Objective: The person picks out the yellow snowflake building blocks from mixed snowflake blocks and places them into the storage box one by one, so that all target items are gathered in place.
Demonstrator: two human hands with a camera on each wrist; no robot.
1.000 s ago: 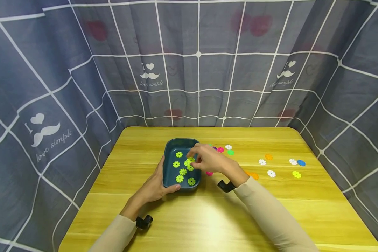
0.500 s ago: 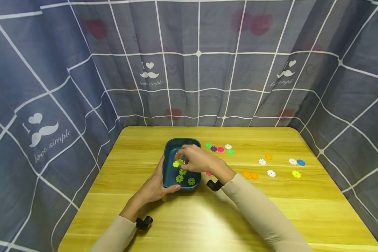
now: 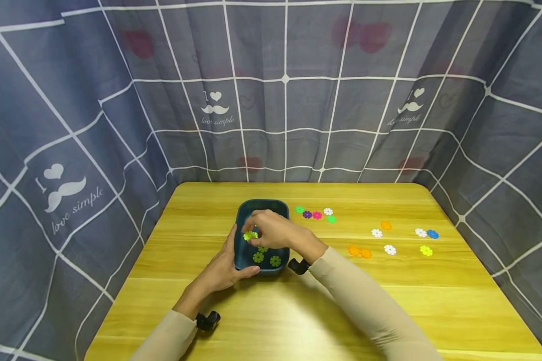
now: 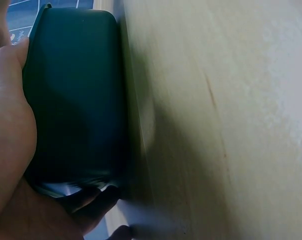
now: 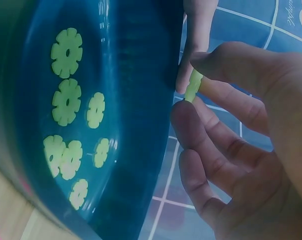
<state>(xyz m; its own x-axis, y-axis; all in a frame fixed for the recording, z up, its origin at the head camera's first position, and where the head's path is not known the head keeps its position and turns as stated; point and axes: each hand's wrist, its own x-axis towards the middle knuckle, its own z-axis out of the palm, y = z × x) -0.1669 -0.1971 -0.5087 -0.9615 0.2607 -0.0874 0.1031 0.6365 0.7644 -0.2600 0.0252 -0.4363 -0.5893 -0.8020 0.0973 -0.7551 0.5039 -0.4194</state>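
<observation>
A dark teal plastic tray (image 3: 271,272) stands on the table with several yellow-green flower-shaped discs (image 3: 258,257) lying flat inside. My left hand (image 3: 219,268) grips its near left corner, thumb along the front wall and fingers on the left side. Over the tray, my right hand (image 3: 273,231) pinches one yellow-green notched disc (image 5: 193,86) between thumb and forefinger. In the right wrist view this disc appears edge-on, apart from the ones on the tray floor. The right hand hides part of the tray's inside in the head view.
Right of the tray lie loose discs: green (image 3: 299,209), purple (image 3: 307,214), pink (image 3: 317,215), white (image 3: 328,211), orange (image 3: 354,250), blue (image 3: 432,234) and yellow (image 3: 426,250), among others. A grey-blue checked curtain (image 3: 262,110) surrounds the wooden table (image 3: 298,311).
My right hand has moved left across the tray, from its right side toward its left side, with the disc in its fingers. The left hand and tray have stayed put.
</observation>
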